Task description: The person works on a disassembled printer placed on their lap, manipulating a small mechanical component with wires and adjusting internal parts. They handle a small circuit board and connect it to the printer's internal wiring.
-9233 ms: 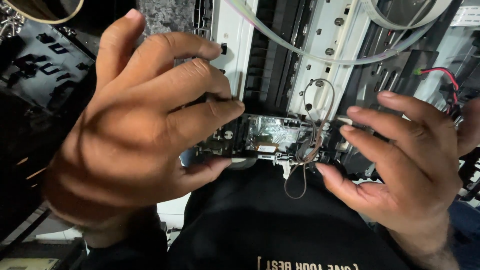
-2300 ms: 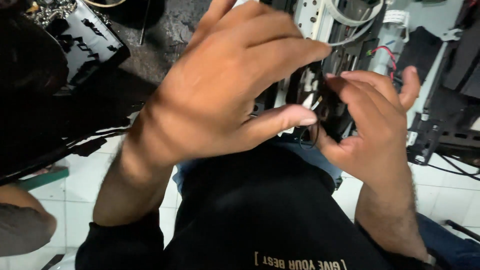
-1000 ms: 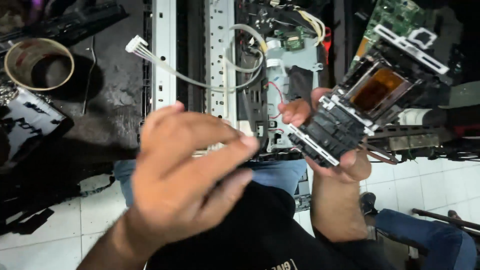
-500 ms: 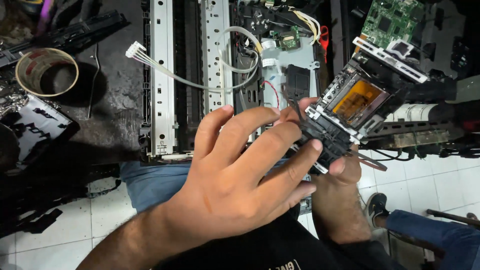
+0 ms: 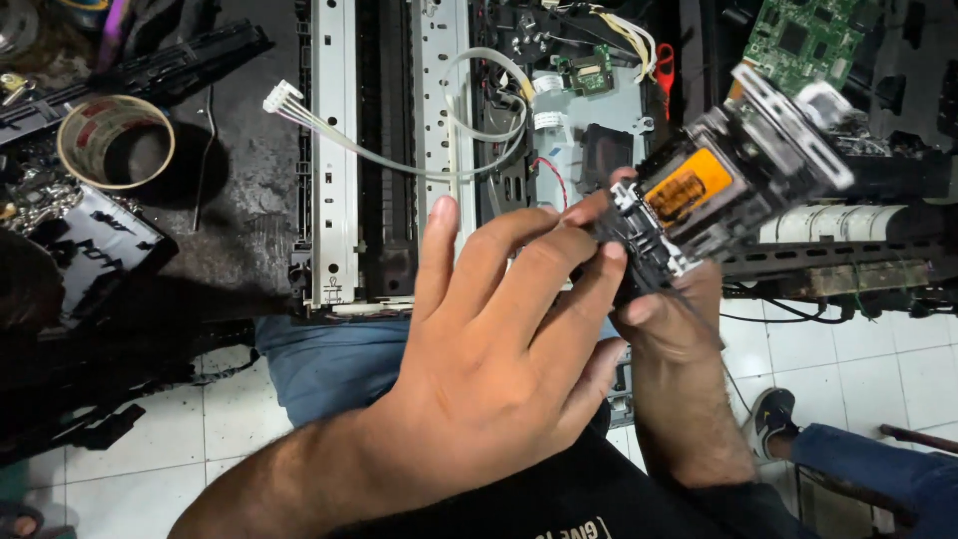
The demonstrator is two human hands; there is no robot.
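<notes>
While it is held up above the lap, the black carriage block [image 5: 699, 210] with its orange panel tilts toward two o'clock, its far end blurred. The right hand [image 5: 674, 319] sits at its six o'clock, wrapped round the lower end from beneath; that grip is closed on the block. The left hand [image 5: 504, 349] lies at the block's eight o'clock, its grip spread wide and holding nothing, fingertips [image 5: 609, 255] touching the block's near corner. Beyond the left hand, at eleven o'clock, a metal frame [image 5: 334, 150] with rails lies on the dark surface, a pale ribbon cable [image 5: 399, 160] looping across it. A green circuit board [image 5: 808, 40] shows at one o'clock, a tape roll [image 5: 115, 140] far out at ten o'clock.
</notes>
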